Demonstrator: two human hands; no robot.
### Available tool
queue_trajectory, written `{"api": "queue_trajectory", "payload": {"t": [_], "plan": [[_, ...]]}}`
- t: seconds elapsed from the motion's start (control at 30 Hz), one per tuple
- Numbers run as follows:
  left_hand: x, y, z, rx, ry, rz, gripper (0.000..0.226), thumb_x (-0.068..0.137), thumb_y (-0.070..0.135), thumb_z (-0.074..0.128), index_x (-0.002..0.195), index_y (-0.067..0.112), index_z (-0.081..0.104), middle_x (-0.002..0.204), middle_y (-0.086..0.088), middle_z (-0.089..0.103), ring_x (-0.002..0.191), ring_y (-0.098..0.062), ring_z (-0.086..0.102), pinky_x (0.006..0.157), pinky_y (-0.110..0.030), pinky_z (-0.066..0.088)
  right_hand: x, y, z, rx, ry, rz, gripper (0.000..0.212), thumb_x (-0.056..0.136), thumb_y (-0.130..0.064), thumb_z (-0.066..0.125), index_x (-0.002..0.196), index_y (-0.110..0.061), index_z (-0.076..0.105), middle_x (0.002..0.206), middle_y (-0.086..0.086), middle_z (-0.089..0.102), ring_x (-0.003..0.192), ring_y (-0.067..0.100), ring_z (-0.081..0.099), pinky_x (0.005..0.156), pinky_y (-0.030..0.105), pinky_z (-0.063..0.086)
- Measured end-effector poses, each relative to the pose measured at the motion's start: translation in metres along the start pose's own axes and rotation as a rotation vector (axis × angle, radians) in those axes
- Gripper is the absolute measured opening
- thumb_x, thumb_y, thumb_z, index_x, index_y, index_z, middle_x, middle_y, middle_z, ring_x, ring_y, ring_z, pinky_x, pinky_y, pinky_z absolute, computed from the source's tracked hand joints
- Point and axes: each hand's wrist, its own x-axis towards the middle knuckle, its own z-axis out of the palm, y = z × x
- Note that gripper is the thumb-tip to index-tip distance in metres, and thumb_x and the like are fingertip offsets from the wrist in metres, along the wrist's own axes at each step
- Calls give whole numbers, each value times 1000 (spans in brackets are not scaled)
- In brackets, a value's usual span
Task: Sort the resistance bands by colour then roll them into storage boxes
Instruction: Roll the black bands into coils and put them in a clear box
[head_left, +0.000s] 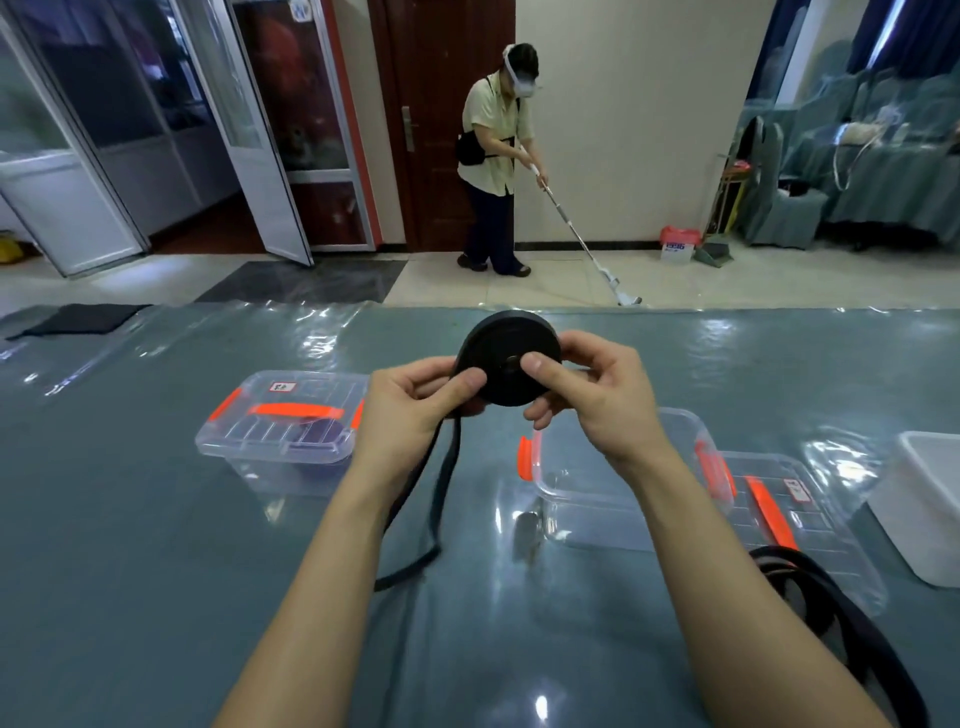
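I hold a black resistance band wound into a tight roll (506, 340) above the table. My right hand (587, 395) pinches the roll, thumb on its centre. My left hand (410, 402) grips the roll's left edge and the band where it leaves the roll. The loose tail (434, 514) hangs down to the table in front of me. An open clear storage box (613, 499) with orange clips stands under my right hand. A closed clear box (283, 426) with an orange handle stands to the left, with something dark inside. Another black band (841, 608) lies at the right.
A clear lid (810, 525) with an orange handle lies right of the open box. A white tub (930, 509) sits at the right edge. A dark cloth (85, 318) lies far left on the plastic-covered table (130, 545). A person (498, 161) mops the floor beyond.
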Motion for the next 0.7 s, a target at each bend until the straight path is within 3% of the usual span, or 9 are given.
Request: {"api": "queue_trajectory", "payload": {"t": [0.17, 0.3, 0.4, 0.5, 0.6, 0.63, 0.7], "plan": [[-5, -3, 13, -114, -31, -62, 41, 86, 28, 77, 118, 3, 79, 109, -17, 82, 102, -26, 79, 96, -34, 63, -12, 14, 7, 196, 82, 77, 13, 98, -6, 72, 105, 5, 70, 86, 15, 72, 53, 24, 69, 52, 33, 58], [-5, -2, 16, -85, -72, -113, 40, 84, 28, 79, 116, 4, 80, 107, -17, 82, 100, -29, 78, 92, -33, 64, -20, 21, 13, 298, 101, 116, 12, 100, -5, 68, 107, 4, 67, 81, 14, 72, 53, 21, 70, 52, 30, 59], [1, 4, 7, 18, -111, -100, 38, 80, 30, 83, 109, 6, 82, 101, -14, 83, 98, -28, 81, 91, -34, 62, -23, 25, 6, 263, -7, 184, 20, 100, -8, 71, 115, 4, 65, 98, 18, 76, 62, 32, 75, 56, 35, 61], [11, 13, -11, 316, -242, -43, 31, 79, 34, 91, 105, 17, 86, 95, -6, 84, 96, -24, 82, 96, -43, 62, -22, 21, -13, -152, -133, 215, 45, 89, -22, 88, 127, -16, 65, 123, 3, 73, 67, 36, 77, 55, 39, 59], [24, 24, -15, 833, -417, 120, 20, 83, 43, 92, 93, 26, 86, 70, 0, 76, 71, -21, 72, 74, -45, 58, -14, 11, -17, -674, -207, 145, 72, 76, -46, 95, 138, -41, 59, 126, -19, 67, 60, 16, 75, 62, 32, 55], [28, 29, -11, 1036, -469, 195, 24, 82, 49, 90, 88, 26, 85, 63, -1, 68, 65, -22, 62, 67, -46, 52, -10, 10, -13, -767, -263, 123, 67, 76, -48, 93, 135, -42, 62, 123, -20, 68, 58, 13, 74, 64, 30, 54], [32, 41, -2, 1352, -548, 295, 32, 81, 59, 85, 84, 27, 81, 59, 0, 60, 61, -20, 54, 58, -40, 44, -3, 8, -5, -839, -376, 117, 38, 83, -41, 90, 116, -35, 72, 106, -16, 74, 56, 13, 74, 60, 29, 53]]}}
